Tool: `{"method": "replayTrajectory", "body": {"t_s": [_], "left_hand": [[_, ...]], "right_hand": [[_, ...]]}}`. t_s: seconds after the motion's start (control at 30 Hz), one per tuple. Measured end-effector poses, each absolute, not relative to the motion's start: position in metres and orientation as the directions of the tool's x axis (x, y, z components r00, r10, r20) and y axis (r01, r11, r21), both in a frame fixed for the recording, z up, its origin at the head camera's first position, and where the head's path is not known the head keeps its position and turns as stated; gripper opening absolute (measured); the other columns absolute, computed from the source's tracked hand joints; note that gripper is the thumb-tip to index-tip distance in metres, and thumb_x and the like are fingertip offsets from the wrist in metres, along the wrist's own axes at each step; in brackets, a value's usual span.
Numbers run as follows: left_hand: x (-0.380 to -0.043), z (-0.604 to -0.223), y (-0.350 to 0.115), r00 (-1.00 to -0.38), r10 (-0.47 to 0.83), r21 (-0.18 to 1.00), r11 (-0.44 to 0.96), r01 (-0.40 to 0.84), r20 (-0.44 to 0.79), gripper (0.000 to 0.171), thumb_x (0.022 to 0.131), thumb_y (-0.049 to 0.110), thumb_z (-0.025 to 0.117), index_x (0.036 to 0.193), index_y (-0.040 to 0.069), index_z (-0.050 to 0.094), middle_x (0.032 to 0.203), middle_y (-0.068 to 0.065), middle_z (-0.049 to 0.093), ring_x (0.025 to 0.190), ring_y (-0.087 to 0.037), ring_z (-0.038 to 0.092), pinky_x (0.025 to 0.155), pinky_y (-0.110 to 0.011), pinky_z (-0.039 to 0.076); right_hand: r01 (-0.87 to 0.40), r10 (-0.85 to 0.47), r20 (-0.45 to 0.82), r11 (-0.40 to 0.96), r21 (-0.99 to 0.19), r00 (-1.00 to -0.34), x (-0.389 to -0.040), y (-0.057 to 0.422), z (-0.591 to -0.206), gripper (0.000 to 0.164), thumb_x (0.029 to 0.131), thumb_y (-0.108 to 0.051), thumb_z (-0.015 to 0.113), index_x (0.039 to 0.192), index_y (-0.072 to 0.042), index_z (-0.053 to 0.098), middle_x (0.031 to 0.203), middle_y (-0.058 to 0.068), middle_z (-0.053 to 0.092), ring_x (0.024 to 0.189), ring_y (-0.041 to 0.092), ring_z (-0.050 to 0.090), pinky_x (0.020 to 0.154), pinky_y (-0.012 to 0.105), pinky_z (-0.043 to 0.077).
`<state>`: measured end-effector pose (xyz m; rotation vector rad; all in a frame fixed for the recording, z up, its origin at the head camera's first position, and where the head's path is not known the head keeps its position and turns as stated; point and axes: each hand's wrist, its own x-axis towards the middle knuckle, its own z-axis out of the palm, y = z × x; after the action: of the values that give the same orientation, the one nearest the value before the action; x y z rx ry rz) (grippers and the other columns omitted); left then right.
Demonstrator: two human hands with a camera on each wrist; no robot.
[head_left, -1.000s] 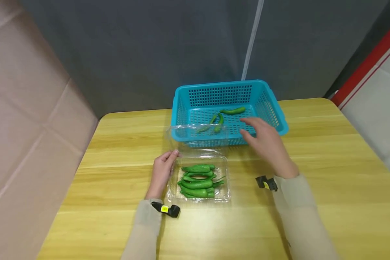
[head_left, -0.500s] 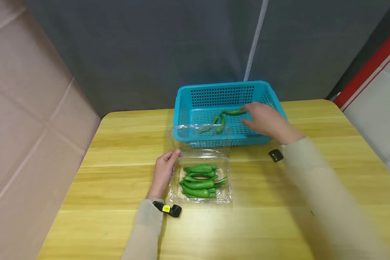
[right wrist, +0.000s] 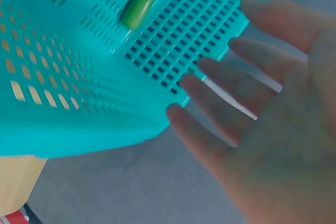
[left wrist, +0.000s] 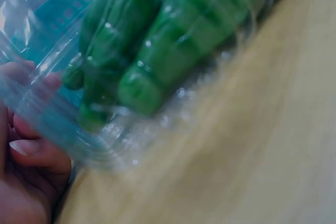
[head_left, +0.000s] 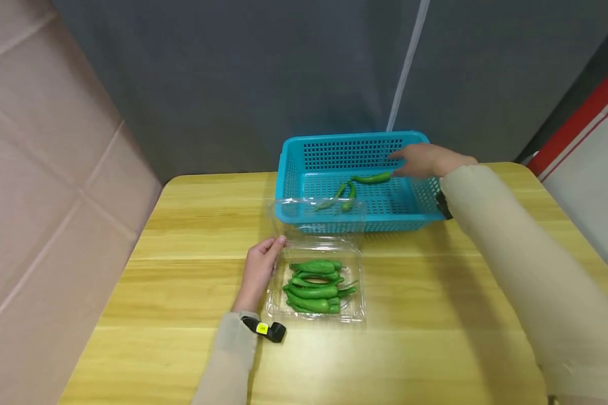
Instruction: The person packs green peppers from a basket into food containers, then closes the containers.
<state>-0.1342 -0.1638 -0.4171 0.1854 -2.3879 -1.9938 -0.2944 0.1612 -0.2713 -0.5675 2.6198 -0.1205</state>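
Counter [head_left: 410, 349] w/ blue basket [head_left: 392, 218] at back; open clear container [head_left: 357, 265] just in front. R hand [head_left: 425, 160] over basket's R end, fingers spread, nothing held; L hand [head_left: 260, 265] pinching container's L edge. Green peppers [head_left: 311, 292]: 3 in basket, rest in container.

We hold our bare left hand [head_left: 258, 267] left of centre, its thumb [left wrist: 41, 151] set against bent fingers in a pinch and pointing toward the far side. Our left forearm [head_left: 227, 357], sleeved in pale beige cloth, slants in from the near edge. We stretch our right arm [head_left: 527, 264], in the same beige cloth, from the near right to the far side, our bare right hand [head_left: 421, 161] turned left, its fingers [right wrist: 212, 109] extended and spread.
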Motion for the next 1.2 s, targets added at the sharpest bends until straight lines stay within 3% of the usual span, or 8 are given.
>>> {"method": "replayTrajectory", "body": {"t_s": [0.1,0.37,0.63,0.9,1.2], "left_hand": [[-0.133,-0.419,-0.164,-0.991,-0.115,0.980,0.177,-0.086,-0.067,0.036,0.089,0.036,0.054,0.092,0.003,0.066,0.046,0.001,0.035,0.035,-0.007,0.030,0.033,-0.022,0.026],[-0.142,-0.450,-0.167,-0.989,-0.146,0.978,0.197,-0.067,-0.039,0.045,0.079,0.056,0.055,0.089,0.015,0.068,0.047,-0.001,0.036,0.036,-0.012,0.030,0.031,-0.025,0.026],[-0.144,-0.451,-0.159,-0.995,-0.102,0.975,0.217,-0.040,-0.018,0.044,0.081,0.055,0.054,0.089,0.013,0.068,0.047,-0.001,0.036,0.037,-0.012,0.031,0.032,-0.027,0.029],[-0.141,-0.447,-0.159,-0.992,-0.121,0.971,0.229,-0.069,-0.042,0.042,0.081,0.054,0.054,0.087,0.015,0.069,0.046,-0.001,0.035,0.037,-0.012,0.030,0.032,-0.025,0.027],[-0.124,-0.421,-0.151,-0.992,-0.100,0.975,0.204,-0.090,-0.071,0.036,0.088,0.036,0.055,0.090,0.002,0.067,0.045,0.001,0.034,0.035,-0.008,0.031,0.034,-0.023,0.028]], "right_hand": [[-0.387,-0.434,-0.419,0.901,-0.196,-0.798,-0.303,0.161,-0.272,0.058,0.092,-0.030,0.047,0.139,-0.003,0.027,0.140,0.023,0.025,0.126,0.043,0.019,0.096,0.057,0.024],[-0.411,-0.448,-0.400,0.894,-0.179,-0.800,-0.323,0.156,-0.292,0.055,0.089,-0.022,0.053,0.135,0.001,0.034,0.137,0.025,0.030,0.123,0.044,0.025,0.094,0.056,0.029],[-0.368,-0.394,-0.391,0.919,-0.142,-0.832,-0.325,0.158,-0.323,0.048,0.087,-0.015,0.056,0.130,0.000,0.042,0.132,0.024,0.038,0.119,0.044,0.033,0.091,0.056,0.033],[-0.303,-0.313,-0.386,0.949,-0.089,-0.868,-0.317,0.147,-0.326,0.044,0.089,-0.009,0.052,0.132,-0.006,0.043,0.132,0.021,0.039,0.118,0.043,0.034,0.088,0.061,0.031],[-0.331,-0.337,-0.360,0.940,-0.079,-0.870,-0.313,0.140,-0.336,0.036,0.092,-0.002,0.040,0.128,-0.002,0.045,0.127,0.023,0.044,0.113,0.041,0.040,0.087,0.054,0.037]]}}
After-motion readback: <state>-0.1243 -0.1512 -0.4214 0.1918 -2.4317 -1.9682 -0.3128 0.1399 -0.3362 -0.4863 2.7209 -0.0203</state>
